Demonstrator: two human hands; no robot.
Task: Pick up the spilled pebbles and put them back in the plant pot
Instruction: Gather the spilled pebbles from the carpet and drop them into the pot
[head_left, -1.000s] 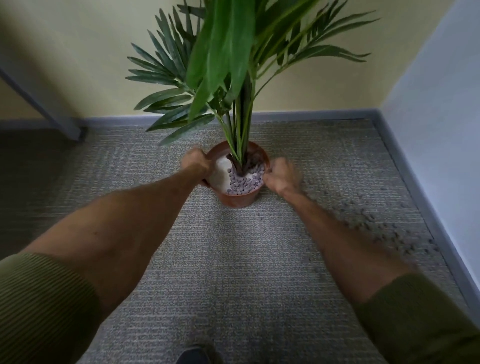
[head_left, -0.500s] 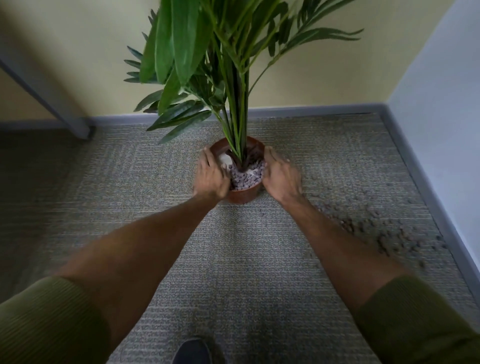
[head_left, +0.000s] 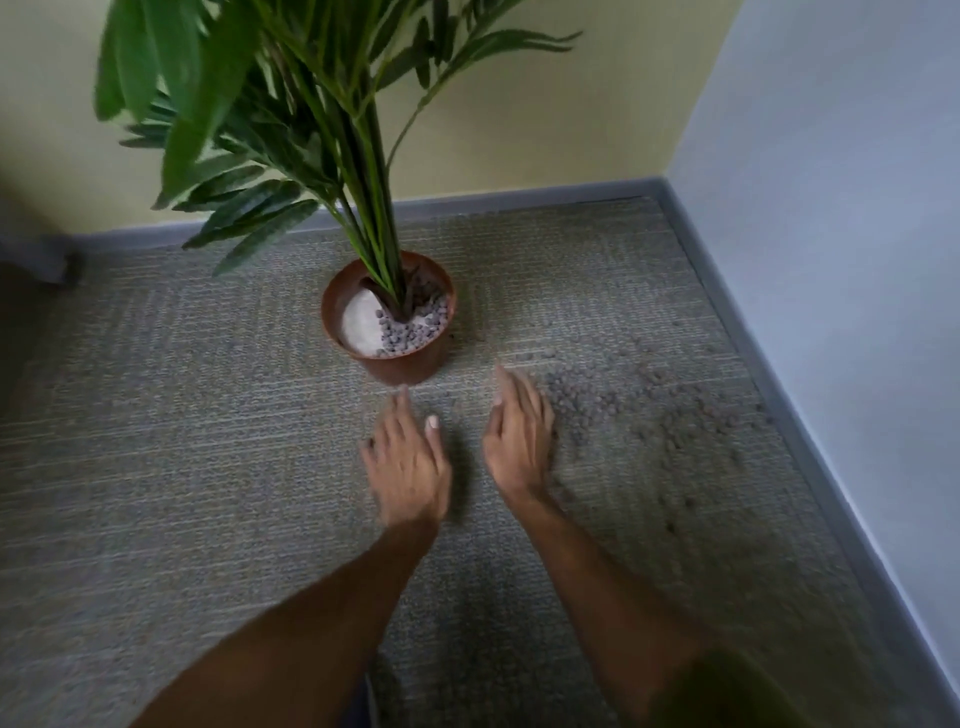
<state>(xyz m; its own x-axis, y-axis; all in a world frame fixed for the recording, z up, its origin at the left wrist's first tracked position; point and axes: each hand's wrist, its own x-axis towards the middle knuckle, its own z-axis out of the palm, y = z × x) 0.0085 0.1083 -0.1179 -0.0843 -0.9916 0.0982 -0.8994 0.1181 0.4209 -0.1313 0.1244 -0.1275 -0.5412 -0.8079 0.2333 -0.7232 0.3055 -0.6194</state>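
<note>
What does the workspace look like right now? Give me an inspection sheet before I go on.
Surface: grey carpet, in a room corner.
Job's things: pot upright on the carpet, holding a plant; pebbles in pot cover only its right part, white filler bare on the left. Spilled pebbles lie scattered on the carpet right of the pot, toward the wall.
Clutter: nothing seen.
Hands: left hand open, empty, near the pot's front; right hand open, empty, at the spill's left edge. Both blurred.
Cables: nothing seen.
Surroundings: yellow wall behind, pale wall on the right, grey skirting.
</note>
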